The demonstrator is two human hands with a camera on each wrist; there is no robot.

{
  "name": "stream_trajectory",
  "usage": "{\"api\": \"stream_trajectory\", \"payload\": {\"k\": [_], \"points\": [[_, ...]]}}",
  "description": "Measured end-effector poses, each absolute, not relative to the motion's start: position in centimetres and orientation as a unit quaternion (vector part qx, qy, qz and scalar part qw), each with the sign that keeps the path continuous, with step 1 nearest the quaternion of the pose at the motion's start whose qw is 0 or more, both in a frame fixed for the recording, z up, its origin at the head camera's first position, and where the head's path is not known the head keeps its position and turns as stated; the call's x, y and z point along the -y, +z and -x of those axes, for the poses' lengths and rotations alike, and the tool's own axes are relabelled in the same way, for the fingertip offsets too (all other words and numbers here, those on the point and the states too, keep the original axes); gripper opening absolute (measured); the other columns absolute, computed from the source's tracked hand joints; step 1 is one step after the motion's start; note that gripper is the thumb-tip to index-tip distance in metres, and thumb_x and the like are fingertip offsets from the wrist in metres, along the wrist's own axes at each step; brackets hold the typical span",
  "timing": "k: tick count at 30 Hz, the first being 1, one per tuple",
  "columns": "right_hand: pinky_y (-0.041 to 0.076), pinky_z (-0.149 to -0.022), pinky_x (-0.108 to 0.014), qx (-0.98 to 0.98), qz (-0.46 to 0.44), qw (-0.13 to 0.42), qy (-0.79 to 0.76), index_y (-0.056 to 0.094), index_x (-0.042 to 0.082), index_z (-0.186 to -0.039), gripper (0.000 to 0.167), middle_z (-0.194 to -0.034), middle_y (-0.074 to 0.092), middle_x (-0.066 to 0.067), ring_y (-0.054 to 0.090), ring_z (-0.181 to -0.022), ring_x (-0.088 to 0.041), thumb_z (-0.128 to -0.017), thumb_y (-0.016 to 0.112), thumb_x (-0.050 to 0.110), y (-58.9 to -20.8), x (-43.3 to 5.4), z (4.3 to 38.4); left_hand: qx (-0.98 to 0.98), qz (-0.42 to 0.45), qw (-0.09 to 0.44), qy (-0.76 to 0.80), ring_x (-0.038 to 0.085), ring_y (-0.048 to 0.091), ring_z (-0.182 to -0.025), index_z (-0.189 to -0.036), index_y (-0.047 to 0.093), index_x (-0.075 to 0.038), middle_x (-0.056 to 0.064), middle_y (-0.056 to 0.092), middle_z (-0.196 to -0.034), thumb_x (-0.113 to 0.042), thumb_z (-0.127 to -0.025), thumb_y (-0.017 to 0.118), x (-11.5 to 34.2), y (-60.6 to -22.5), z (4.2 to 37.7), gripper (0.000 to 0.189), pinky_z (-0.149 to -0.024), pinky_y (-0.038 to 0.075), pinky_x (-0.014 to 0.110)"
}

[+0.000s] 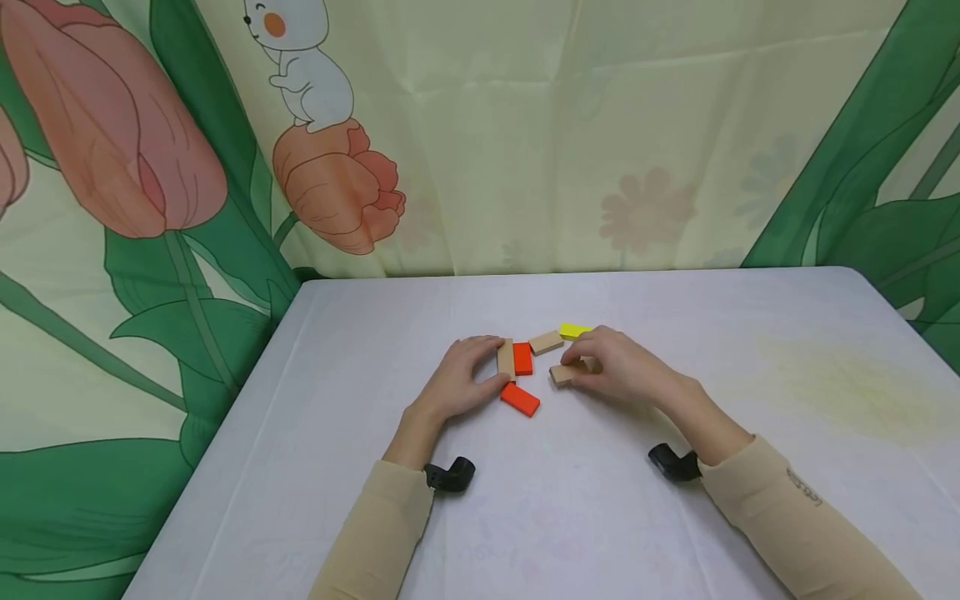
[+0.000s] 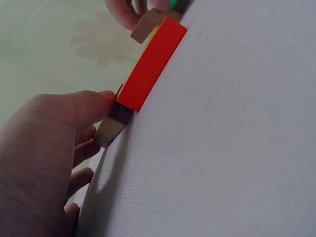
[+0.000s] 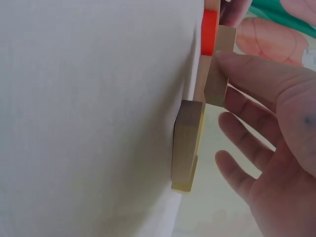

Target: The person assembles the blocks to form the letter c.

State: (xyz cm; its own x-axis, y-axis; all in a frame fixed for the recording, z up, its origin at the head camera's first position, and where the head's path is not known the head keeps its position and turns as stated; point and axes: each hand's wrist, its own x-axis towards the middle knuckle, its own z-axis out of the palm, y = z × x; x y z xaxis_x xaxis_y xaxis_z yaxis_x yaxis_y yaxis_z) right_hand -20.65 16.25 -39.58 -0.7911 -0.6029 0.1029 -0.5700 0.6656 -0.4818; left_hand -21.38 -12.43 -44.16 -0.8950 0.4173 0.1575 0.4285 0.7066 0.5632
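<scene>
My left hand (image 1: 457,383) holds a plain wooden block (image 1: 506,358) by its ends, thumb at the near end and fingers at the far end. Against that block's right side lies a red block (image 1: 522,359). A second red block (image 1: 521,399) rests slantwise just in front, close to the left thumb; it looms large in the left wrist view. Between thumb and fingers, my right hand (image 1: 618,367) pinches another plain wooden block (image 3: 220,66), raised above the table in the right wrist view. Behind these lie a plain block (image 1: 546,342) and a yellow block (image 1: 574,331).
In the right wrist view another wooden block (image 3: 186,140) sits on the white-covered table (image 1: 555,517), with yellow showing behind it. A printed curtain (image 1: 510,167) hangs behind the table's far edge. Each wrist carries a black camera (image 1: 452,475).
</scene>
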Motion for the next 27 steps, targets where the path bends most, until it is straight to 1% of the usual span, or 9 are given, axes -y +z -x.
{"api": "stream_trajectory", "payload": {"k": [7,15,22,27], "points": [[0.05,-0.082,-0.038,-0.907,0.335,0.031,-0.252,0.077,0.012,-0.107,0.02,-0.102,0.07,0.005,0.056,-0.096,-0.021,-0.087,0.08,0.012,-39.5,-15.9,19.6,0.923,0.23,0.007,-0.307,0.02,0.042,-0.139,-0.145,0.056,-0.014,0.002,0.054,-0.146,-0.036,-0.094,0.067,12.4,-44.2,21.3,0.057,-0.12,0.021,0.039],[0.051,-0.085,-0.038,-0.908,0.332,0.049,-0.249,0.077,0.012,-0.107,0.021,-0.101,0.069,0.007,0.057,-0.098,-0.018,-0.086,0.08,0.014,-39.5,-15.4,18.6,0.924,0.228,0.009,-0.306,0.02,0.041,-0.14,-0.146,0.055,-0.014,0.001,0.054,-0.146,-0.036,-0.094,0.067,12.5,-44.4,21.4,0.058,-0.121,0.018,0.041],[0.051,-0.082,-0.037,-0.907,0.347,0.053,-0.232,0.077,0.013,-0.104,0.021,-0.098,0.069,0.009,0.055,-0.096,-0.018,-0.084,0.083,0.015,-39.7,-15.2,18.1,0.921,0.239,0.015,-0.307,0.02,0.042,-0.139,-0.145,0.056,-0.013,0.002,0.055,-0.145,-0.036,-0.093,0.068,12.6,-44.4,21.5,0.058,-0.121,0.018,0.04],[0.049,-0.082,-0.036,-0.908,0.353,0.059,-0.217,0.077,0.016,-0.103,0.02,-0.097,0.069,0.01,0.054,-0.095,-0.017,-0.084,0.083,0.018,-39.8,-15.0,18.0,0.925,0.23,0.012,-0.303,0.02,0.042,-0.139,-0.145,0.055,-0.014,0.001,0.054,-0.146,-0.037,-0.093,0.067,12.4,-44.4,21.5,0.058,-0.12,0.021,0.04]]}}
